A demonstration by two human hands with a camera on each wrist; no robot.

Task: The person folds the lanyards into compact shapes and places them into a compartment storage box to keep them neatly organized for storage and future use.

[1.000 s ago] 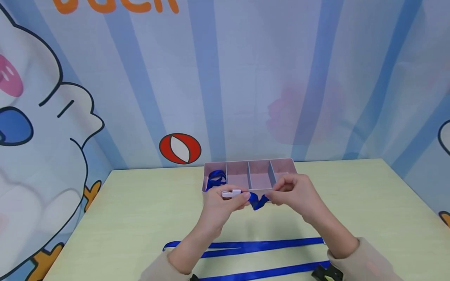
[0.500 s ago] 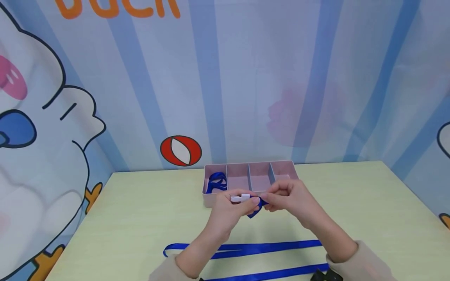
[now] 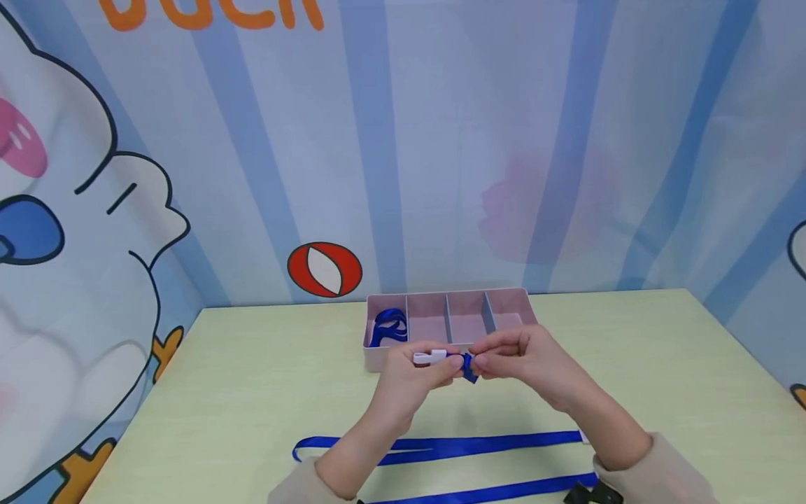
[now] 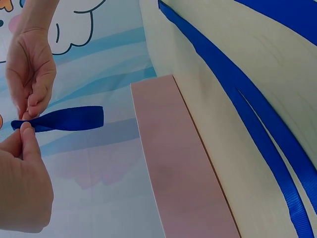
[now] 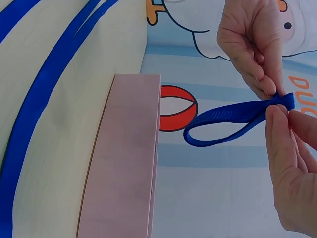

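Observation:
My left hand (image 3: 406, 381) pinches a blue ribbon (image 3: 467, 367) between thumb and fingers, in front of the box. A white plastic piece (image 3: 430, 357) juts from that grip, between thumb and forefinger. Close on the other side, my right hand (image 3: 532, 362) pinches the ribbon too, fingertips near the left thumb. The right wrist view shows a flat loop of the ribbon (image 5: 223, 113) below the two sets of fingertips. In the left wrist view it appears as a short doubled tail (image 4: 74, 119). No white piece shows in either wrist view.
A pink box (image 3: 378, 358) with several compartments stands at the table's back; coiled blue ribbon (image 3: 389, 326) lies in its leftmost one. More blue ribbon lengths (image 3: 485, 444) lie across the table (image 3: 252, 378) beneath my forearms. A cartoon-printed cloth (image 3: 441, 140) hangs behind.
The left hand and white piece have moved right toward the right hand. The ribbon between them, earlier a longer sagging bend, is now a short gathered bit.

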